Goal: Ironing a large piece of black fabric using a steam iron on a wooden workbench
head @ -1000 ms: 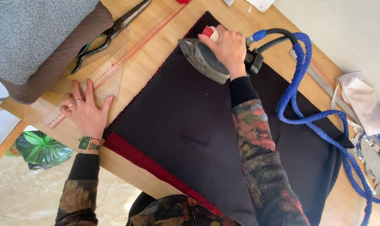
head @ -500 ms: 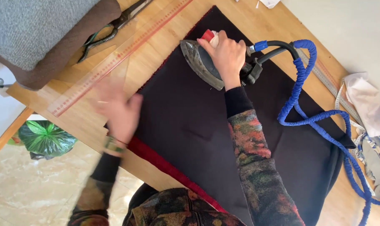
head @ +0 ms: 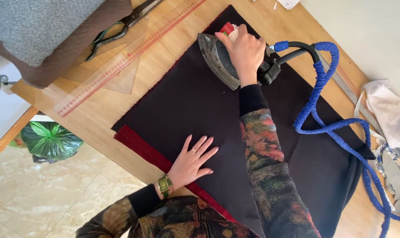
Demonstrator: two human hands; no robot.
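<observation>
A dark fabric panel (head: 195, 101) with a red edge strip (head: 142, 147) lies flat on a wooden table (head: 98, 105). My right hand (head: 243, 53) grips the handle of a grey steam iron (head: 215, 59) that rests on the fabric's far end. A blue-wrapped hose (head: 318, 101) runs from the iron's back across the cloth to the right. My left hand (head: 192, 162) lies flat on the fabric near the red edge, fingers spread, holding nothing. A watch sits on that wrist.
A long clear ruler (head: 120, 61) and black scissors (head: 120, 28) lie on the table's left part, beside grey and brown cloth (head: 41, 31). Pale fabric scraps (head: 387, 114) and a metal rule (head: 345, 83) sit at the right. A green bag (head: 48, 141) is on the tiled floor.
My left hand left the table beside the ruler and moved right onto the dark fabric, where it now rests flat. The iron stays near the fabric's far end under my right hand.
</observation>
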